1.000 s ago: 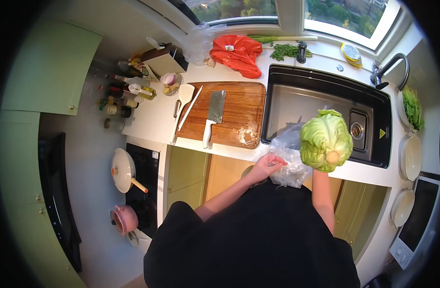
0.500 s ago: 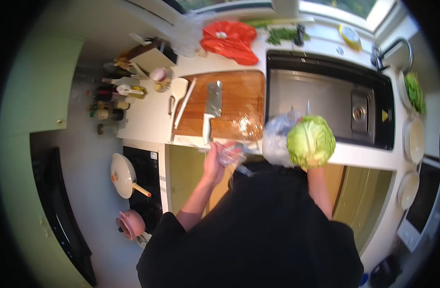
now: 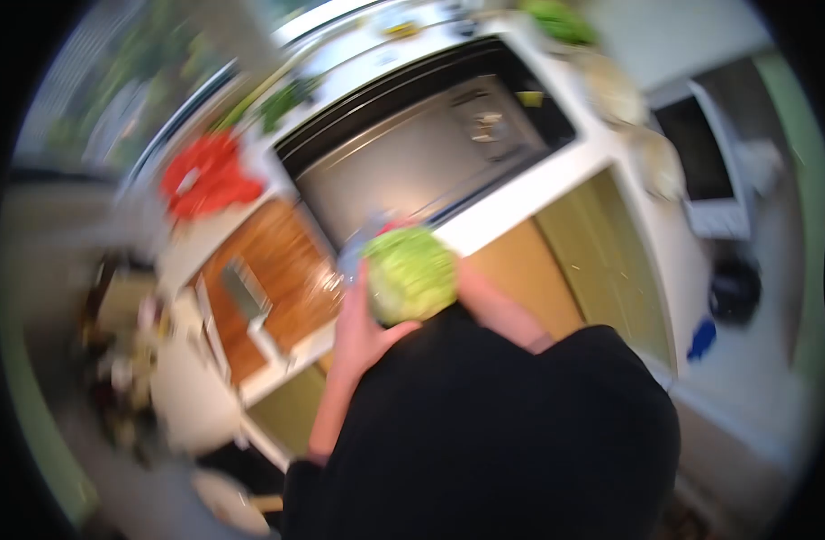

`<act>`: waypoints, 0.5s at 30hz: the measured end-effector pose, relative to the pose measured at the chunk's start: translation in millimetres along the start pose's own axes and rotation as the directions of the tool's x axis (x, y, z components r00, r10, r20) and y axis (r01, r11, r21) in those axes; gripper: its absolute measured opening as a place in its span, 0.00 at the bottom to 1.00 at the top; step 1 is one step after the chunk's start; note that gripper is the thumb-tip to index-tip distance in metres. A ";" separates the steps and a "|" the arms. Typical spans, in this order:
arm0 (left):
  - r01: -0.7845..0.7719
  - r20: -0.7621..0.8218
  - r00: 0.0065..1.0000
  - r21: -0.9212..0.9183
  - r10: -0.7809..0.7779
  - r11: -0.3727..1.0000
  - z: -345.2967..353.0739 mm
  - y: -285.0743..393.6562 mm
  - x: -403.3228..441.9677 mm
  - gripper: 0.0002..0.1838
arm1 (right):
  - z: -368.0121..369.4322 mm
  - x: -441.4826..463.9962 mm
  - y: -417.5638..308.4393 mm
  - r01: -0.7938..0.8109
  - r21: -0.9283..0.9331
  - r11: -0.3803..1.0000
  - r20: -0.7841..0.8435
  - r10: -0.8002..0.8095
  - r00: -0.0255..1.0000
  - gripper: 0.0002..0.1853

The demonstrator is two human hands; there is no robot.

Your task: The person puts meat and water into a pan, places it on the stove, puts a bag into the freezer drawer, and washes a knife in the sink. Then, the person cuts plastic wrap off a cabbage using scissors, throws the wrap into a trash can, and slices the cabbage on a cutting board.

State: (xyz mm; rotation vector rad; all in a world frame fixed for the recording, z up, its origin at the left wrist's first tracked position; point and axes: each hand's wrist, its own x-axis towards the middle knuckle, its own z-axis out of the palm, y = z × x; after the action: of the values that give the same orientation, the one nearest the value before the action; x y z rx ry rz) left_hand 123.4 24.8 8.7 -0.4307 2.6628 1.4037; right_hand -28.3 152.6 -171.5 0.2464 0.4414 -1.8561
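A round green cabbage (image 3: 410,275) is held up in front of my body, close to the sink's near edge. My left hand (image 3: 360,326) is wrapped round its left side, the thumb along the bottom. On the other side my right hand (image 3: 466,277) supports the cabbage, its fingers mostly hidden behind it. Part of a clear plastic bag (image 3: 352,256) and a small red patch show just beyond the cabbage. To the left, a cleaver (image 3: 247,292) with a white handle lies on the wooden cutting board (image 3: 291,247).
The sink (image 3: 385,171) lies beyond my hands. A red plastic bag (image 3: 210,175) sits behind the board, with green vegetables (image 3: 286,105) nearby. White plates (image 3: 610,90) and leafy greens (image 3: 559,22) stand at the right. A pan (image 3: 228,499) is at lower left.
My left hand has left the clear plastic near the board and moved right onto the cabbage. The whole view has turned to the right and blurred.
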 end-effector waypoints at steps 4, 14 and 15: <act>0.040 -0.091 0.985 -0.706 -0.146 0.707 25.6 -28.1 4.0 0.59 | 70.9 -27.1 -29.0 -0.218 0.005 0.976 -0.193 0.215 0.957 0.27; 0.322 0.173 0.909 -0.871 -0.380 0.372 13.7 -93.4 19.1 0.52 | 115.7 -28.2 -38.7 0.162 -0.109 0.981 -0.093 -0.172 0.981 0.28; 0.400 0.298 0.882 -0.883 -0.364 0.245 5.0 -99.9 21.5 0.57 | 114.2 -18.1 -39.5 0.218 -0.166 0.962 -0.144 -0.242 0.959 0.27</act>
State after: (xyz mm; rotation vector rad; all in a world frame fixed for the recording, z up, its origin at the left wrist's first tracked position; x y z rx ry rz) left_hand 132.0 -28.8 -78.0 -1.0274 1.1757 2.5274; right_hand -54.2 131.4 -54.0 0.2550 0.7455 -2.0273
